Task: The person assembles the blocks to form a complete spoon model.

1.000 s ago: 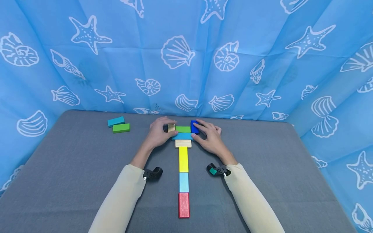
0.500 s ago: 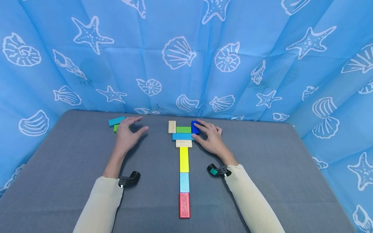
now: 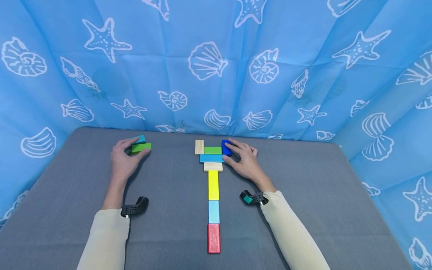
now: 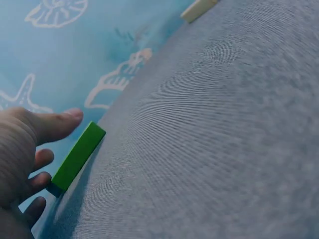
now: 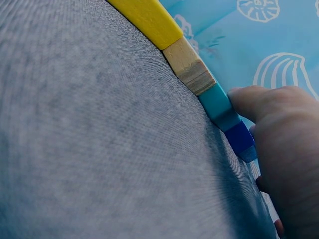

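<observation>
In the head view my left hand [image 3: 123,159] reaches around a green block [image 3: 141,148] lying beside a teal block [image 3: 140,139] at the table's far left. The left wrist view shows the thumb apart from that green block [image 4: 79,157], fingers spread at its other side. My right hand [image 3: 246,161] holds a dark blue block [image 3: 225,150] between thumb and index finger. The thumb also lies against the right end of a long blue block [image 3: 210,158]. A second green block [image 3: 212,150] lies along the long block's far side, and a wooden block [image 3: 199,147] stands at the left.
A column runs toward me from the long blue block: a wooden block [image 3: 213,167], a yellow block [image 3: 213,185], a light blue block [image 3: 213,212] and a red block [image 3: 214,238]. Grey cloth covers the table [image 3: 303,187]. A blue shell-patterned curtain [image 3: 287,93] hangs behind it.
My left hand has let go of the wooden block at the row's left and moved left to the loose green and teal blocks. My right hand has stayed at the dark blue block.
</observation>
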Demonstrator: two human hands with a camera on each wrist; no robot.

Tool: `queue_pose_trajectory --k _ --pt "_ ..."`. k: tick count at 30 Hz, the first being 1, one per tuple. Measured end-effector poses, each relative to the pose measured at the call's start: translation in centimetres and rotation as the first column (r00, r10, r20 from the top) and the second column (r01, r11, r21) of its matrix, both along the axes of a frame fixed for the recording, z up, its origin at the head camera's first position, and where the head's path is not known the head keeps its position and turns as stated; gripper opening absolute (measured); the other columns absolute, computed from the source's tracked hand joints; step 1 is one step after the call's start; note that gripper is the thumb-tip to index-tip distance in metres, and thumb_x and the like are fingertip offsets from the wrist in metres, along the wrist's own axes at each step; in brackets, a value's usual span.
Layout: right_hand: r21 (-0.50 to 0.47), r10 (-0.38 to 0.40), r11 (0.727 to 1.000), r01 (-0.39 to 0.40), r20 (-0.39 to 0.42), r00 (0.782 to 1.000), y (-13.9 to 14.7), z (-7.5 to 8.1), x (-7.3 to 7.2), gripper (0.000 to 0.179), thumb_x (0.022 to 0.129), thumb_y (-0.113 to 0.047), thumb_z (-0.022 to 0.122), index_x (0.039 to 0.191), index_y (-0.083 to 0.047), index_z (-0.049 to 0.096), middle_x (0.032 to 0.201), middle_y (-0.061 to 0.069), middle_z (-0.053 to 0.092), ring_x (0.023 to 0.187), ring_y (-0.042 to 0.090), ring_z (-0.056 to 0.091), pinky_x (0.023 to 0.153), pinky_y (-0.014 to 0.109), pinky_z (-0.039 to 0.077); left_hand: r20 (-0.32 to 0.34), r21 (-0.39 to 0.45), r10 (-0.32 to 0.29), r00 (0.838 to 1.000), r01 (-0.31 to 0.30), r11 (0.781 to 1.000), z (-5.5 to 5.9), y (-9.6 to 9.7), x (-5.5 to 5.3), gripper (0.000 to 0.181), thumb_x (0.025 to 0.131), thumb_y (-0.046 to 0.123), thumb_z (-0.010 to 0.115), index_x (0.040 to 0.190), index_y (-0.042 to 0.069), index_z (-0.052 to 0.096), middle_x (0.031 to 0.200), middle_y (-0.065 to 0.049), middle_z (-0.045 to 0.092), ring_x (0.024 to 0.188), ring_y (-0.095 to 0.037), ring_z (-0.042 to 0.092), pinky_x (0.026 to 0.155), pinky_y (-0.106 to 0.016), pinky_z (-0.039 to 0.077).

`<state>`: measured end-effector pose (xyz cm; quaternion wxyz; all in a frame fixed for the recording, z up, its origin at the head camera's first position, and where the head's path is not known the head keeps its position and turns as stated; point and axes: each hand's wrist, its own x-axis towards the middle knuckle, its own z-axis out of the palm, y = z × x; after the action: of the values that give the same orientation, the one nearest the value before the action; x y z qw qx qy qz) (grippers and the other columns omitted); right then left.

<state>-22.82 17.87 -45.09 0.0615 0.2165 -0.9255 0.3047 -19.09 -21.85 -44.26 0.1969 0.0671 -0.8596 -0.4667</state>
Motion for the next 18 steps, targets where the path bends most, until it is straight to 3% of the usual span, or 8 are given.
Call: queue_pose_trajectory --k 11,18 --pt "0.003 -0.001 1.000 0.001 0.012 1.000 0.01 0.11 0.02 0.056 0.098 -0.040 0.067 0.146 -0.013 0.057 0.158 0.004 0.043 0.142 0.031 0.038 0.107 0.058 0.018 0.060 -0.048 0.025 0.998 -0.022 0.999 -0.33 -0.33 0.19 0.056 0.088 0.015 0.081 0.137 0.000 0.061 0.134 -0.028 0.054 0.112 -0.044 0.054 0.102 -0.058 0.034" --pt "0.001 0.002 1.000 -0.002 0.013 1.000 -0.06 0.17 0.02 0.057 0.097 -0.040 0.067 0.146 -0.013 0.057 0.158 0.005 0.043 0.142 0.032 0.038 0.107 0.058 0.018 0.077 -0.101 0.011 0.997 -0.003 0.995 -0.42 -0.45 0.24 0.052 0.089 0.015 0.080 0.134 -0.003 0.063 0.126 -0.029 0.057 0.106 -0.043 0.057 0.098 -0.057 0.037"
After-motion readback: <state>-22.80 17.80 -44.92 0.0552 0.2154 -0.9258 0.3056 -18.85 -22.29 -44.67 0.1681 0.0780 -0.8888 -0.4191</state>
